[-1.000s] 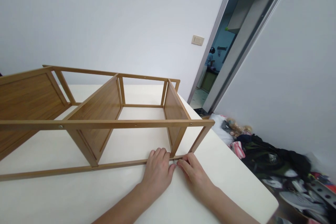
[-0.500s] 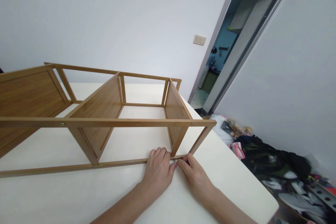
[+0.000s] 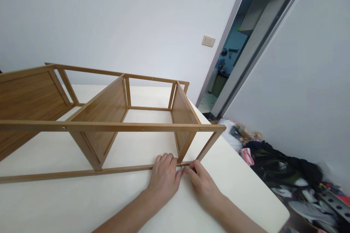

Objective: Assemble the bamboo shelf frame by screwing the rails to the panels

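A wooden shelf rack (image 3: 131, 126) lies on its side on the white table (image 3: 68, 204), its shelf panels standing upright. My left hand (image 3: 164, 174) is wrapped over the rack's lower front rail, just left of the end shelf panel (image 3: 183, 105). Close beside it, my right hand (image 3: 201, 178) pinches with thumb and forefinger at the same rail, below that panel's corner. Whatever sits between those fingertips is tiny and mostly hidden. The two thumbs are almost touching.
Screw heads show along the rack's upper front rail. Behind the table is a white wall with a light switch (image 3: 208, 41). To the right, a doorway opens on another room with a person in it. Clothes (image 3: 290, 164) and shoes (image 3: 311, 212) are piled beyond the table's right edge.
Both hands keep their places on the lower rail, with at most a slight shift of the right fingertips. The view has moved very little, and the rack appears still.
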Motion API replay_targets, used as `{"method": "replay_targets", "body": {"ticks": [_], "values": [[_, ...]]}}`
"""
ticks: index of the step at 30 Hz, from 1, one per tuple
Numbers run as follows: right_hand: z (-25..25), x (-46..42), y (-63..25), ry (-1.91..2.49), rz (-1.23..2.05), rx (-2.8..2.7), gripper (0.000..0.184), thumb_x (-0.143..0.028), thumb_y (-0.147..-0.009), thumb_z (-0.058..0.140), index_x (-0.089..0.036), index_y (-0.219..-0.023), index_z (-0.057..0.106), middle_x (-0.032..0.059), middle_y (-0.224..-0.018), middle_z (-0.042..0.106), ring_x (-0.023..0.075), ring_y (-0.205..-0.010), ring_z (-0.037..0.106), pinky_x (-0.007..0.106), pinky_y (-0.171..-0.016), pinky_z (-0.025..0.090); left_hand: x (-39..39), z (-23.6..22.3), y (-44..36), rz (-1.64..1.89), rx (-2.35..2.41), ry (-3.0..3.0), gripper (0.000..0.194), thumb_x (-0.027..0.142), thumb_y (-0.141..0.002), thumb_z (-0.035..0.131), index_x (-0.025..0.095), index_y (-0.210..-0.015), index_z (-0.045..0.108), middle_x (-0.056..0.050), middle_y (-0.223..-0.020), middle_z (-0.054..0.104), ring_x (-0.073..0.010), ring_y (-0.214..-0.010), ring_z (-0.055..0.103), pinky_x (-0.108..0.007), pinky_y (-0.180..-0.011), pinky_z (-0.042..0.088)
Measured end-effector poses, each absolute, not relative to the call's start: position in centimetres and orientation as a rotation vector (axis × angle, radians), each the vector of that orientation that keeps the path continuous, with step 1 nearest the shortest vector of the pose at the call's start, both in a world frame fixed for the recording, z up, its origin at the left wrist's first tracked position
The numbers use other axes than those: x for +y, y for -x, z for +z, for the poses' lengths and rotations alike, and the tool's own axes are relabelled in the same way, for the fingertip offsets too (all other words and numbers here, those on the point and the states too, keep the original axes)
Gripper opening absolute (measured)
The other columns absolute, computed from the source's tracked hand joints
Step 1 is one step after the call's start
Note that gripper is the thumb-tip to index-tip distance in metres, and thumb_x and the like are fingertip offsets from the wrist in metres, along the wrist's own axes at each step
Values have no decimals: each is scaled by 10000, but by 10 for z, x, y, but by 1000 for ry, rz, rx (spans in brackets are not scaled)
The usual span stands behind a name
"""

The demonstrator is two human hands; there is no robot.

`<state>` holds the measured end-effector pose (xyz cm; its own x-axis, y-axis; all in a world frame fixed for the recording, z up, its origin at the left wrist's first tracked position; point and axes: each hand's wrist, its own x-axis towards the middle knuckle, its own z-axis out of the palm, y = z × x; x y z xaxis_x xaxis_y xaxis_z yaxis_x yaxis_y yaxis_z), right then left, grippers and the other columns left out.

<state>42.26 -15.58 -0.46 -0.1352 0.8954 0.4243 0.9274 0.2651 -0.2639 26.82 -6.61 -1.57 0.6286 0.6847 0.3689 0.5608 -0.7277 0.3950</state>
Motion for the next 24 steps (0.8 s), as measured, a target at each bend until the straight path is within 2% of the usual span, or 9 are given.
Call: {"method": "replay_targets", "body": {"ticks": [7, 15, 24], "values": [[-4, -155, -423, 1660, -54, -2030, 220, -84, -955, 400, -197, -1001, 583, 23, -854, 484, 147, -718, 454, 249, -593, 383, -66, -15, -267, 738, 1013, -2609, 36, 191, -846, 576, 199, -876, 594, -43, -900, 599, -236, -890, 546, -418, -839, 406], [-3, -157, -426, 1580, -156, -2091, 277, -33, -936, 373, -200, -1045, 565, 36, -883, 488, 149, -738, 465, 245, -613, 421, -65, -17, -269, 724, 1021, -2597, 25, 206, -847, 588, 206, -872, 591, -45, -918, 606, -240, -905, 545, -425, -857, 402], [-9, -154, -427, 1572, -92, -2019, 222, -77, -969, 406, -202, -1047, 571, 48, -918, 530, 157, -783, 522, 253, -643, 463, -66, -16, -269, 715, 1026, -2586, 43, 223, -863, 582, 193, -888, 601, -49, -913, 609, -242, -905, 546, -425, -849, 402]]}}
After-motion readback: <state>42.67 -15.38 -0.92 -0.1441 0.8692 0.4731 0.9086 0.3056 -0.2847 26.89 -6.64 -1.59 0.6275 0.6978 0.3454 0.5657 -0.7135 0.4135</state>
